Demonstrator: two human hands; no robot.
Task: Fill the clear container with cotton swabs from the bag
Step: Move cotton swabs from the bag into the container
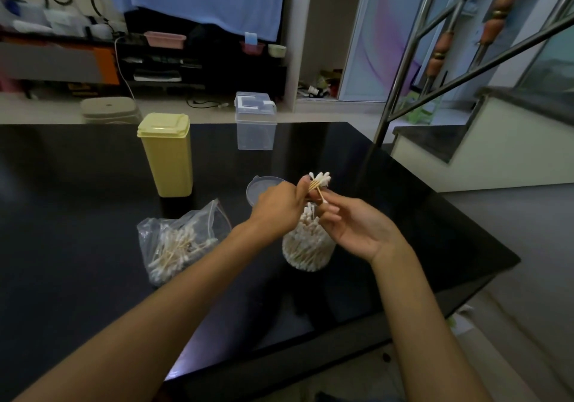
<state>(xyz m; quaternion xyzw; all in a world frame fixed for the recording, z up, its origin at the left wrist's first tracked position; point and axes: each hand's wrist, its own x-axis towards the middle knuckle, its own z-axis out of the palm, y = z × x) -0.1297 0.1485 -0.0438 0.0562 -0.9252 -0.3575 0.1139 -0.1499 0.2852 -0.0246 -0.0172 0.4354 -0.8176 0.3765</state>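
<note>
Two bare forearms are reaching forward over the glossy black table, converging above its middle. The right hand is turning palm-up with fingers loosely curled, its fingertips pinching the lower ends of a small bundle of wooden-stemmed cotton swabs. The left hand is arching over from the other side, knuckles up, thumb and fingers pinching the same bundle, whose white tips are fanning upward. Directly beneath both hands the clear round container is standing upright on the table, already packed with swabs standing on end. Just to its left the crumpled clear zip bag is lying flat, still holding a loose heap of swabs. Behind the hands a greyish round lid is resting on the tabletop. Farther back a tall yellow plastic box with a hinged lid is standing upright, and beyond it, near the far edge, a clear rectangular box with a white lid is sitting.
</note>
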